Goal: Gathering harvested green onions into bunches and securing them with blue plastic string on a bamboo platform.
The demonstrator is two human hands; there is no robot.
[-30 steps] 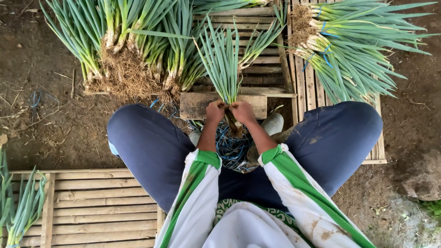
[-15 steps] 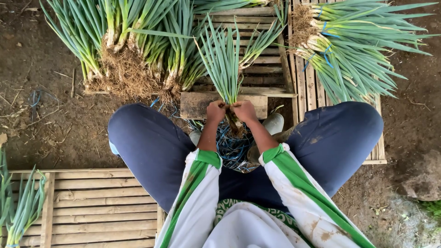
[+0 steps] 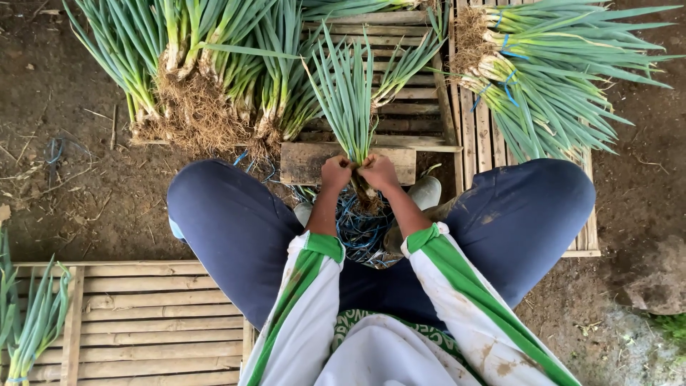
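Both hands close on one small bunch of green onions: the left hand and the right hand grip it side by side at its base, just above the roots, knuckles nearly touching. Its leaves fan upward, away from the person. The bunch sits between the knees, over a short wooden block and above a tangle of blue string on the ground. Behind the block lies a slatted wooden pallet. A loose heap of green onions with matted roots rests at upper left. Tied bundles bound with blue string lie on slats at upper right. A second pallet sits at lower left, with a few onion stalks at its edge. Surrounding ground is bare soil.
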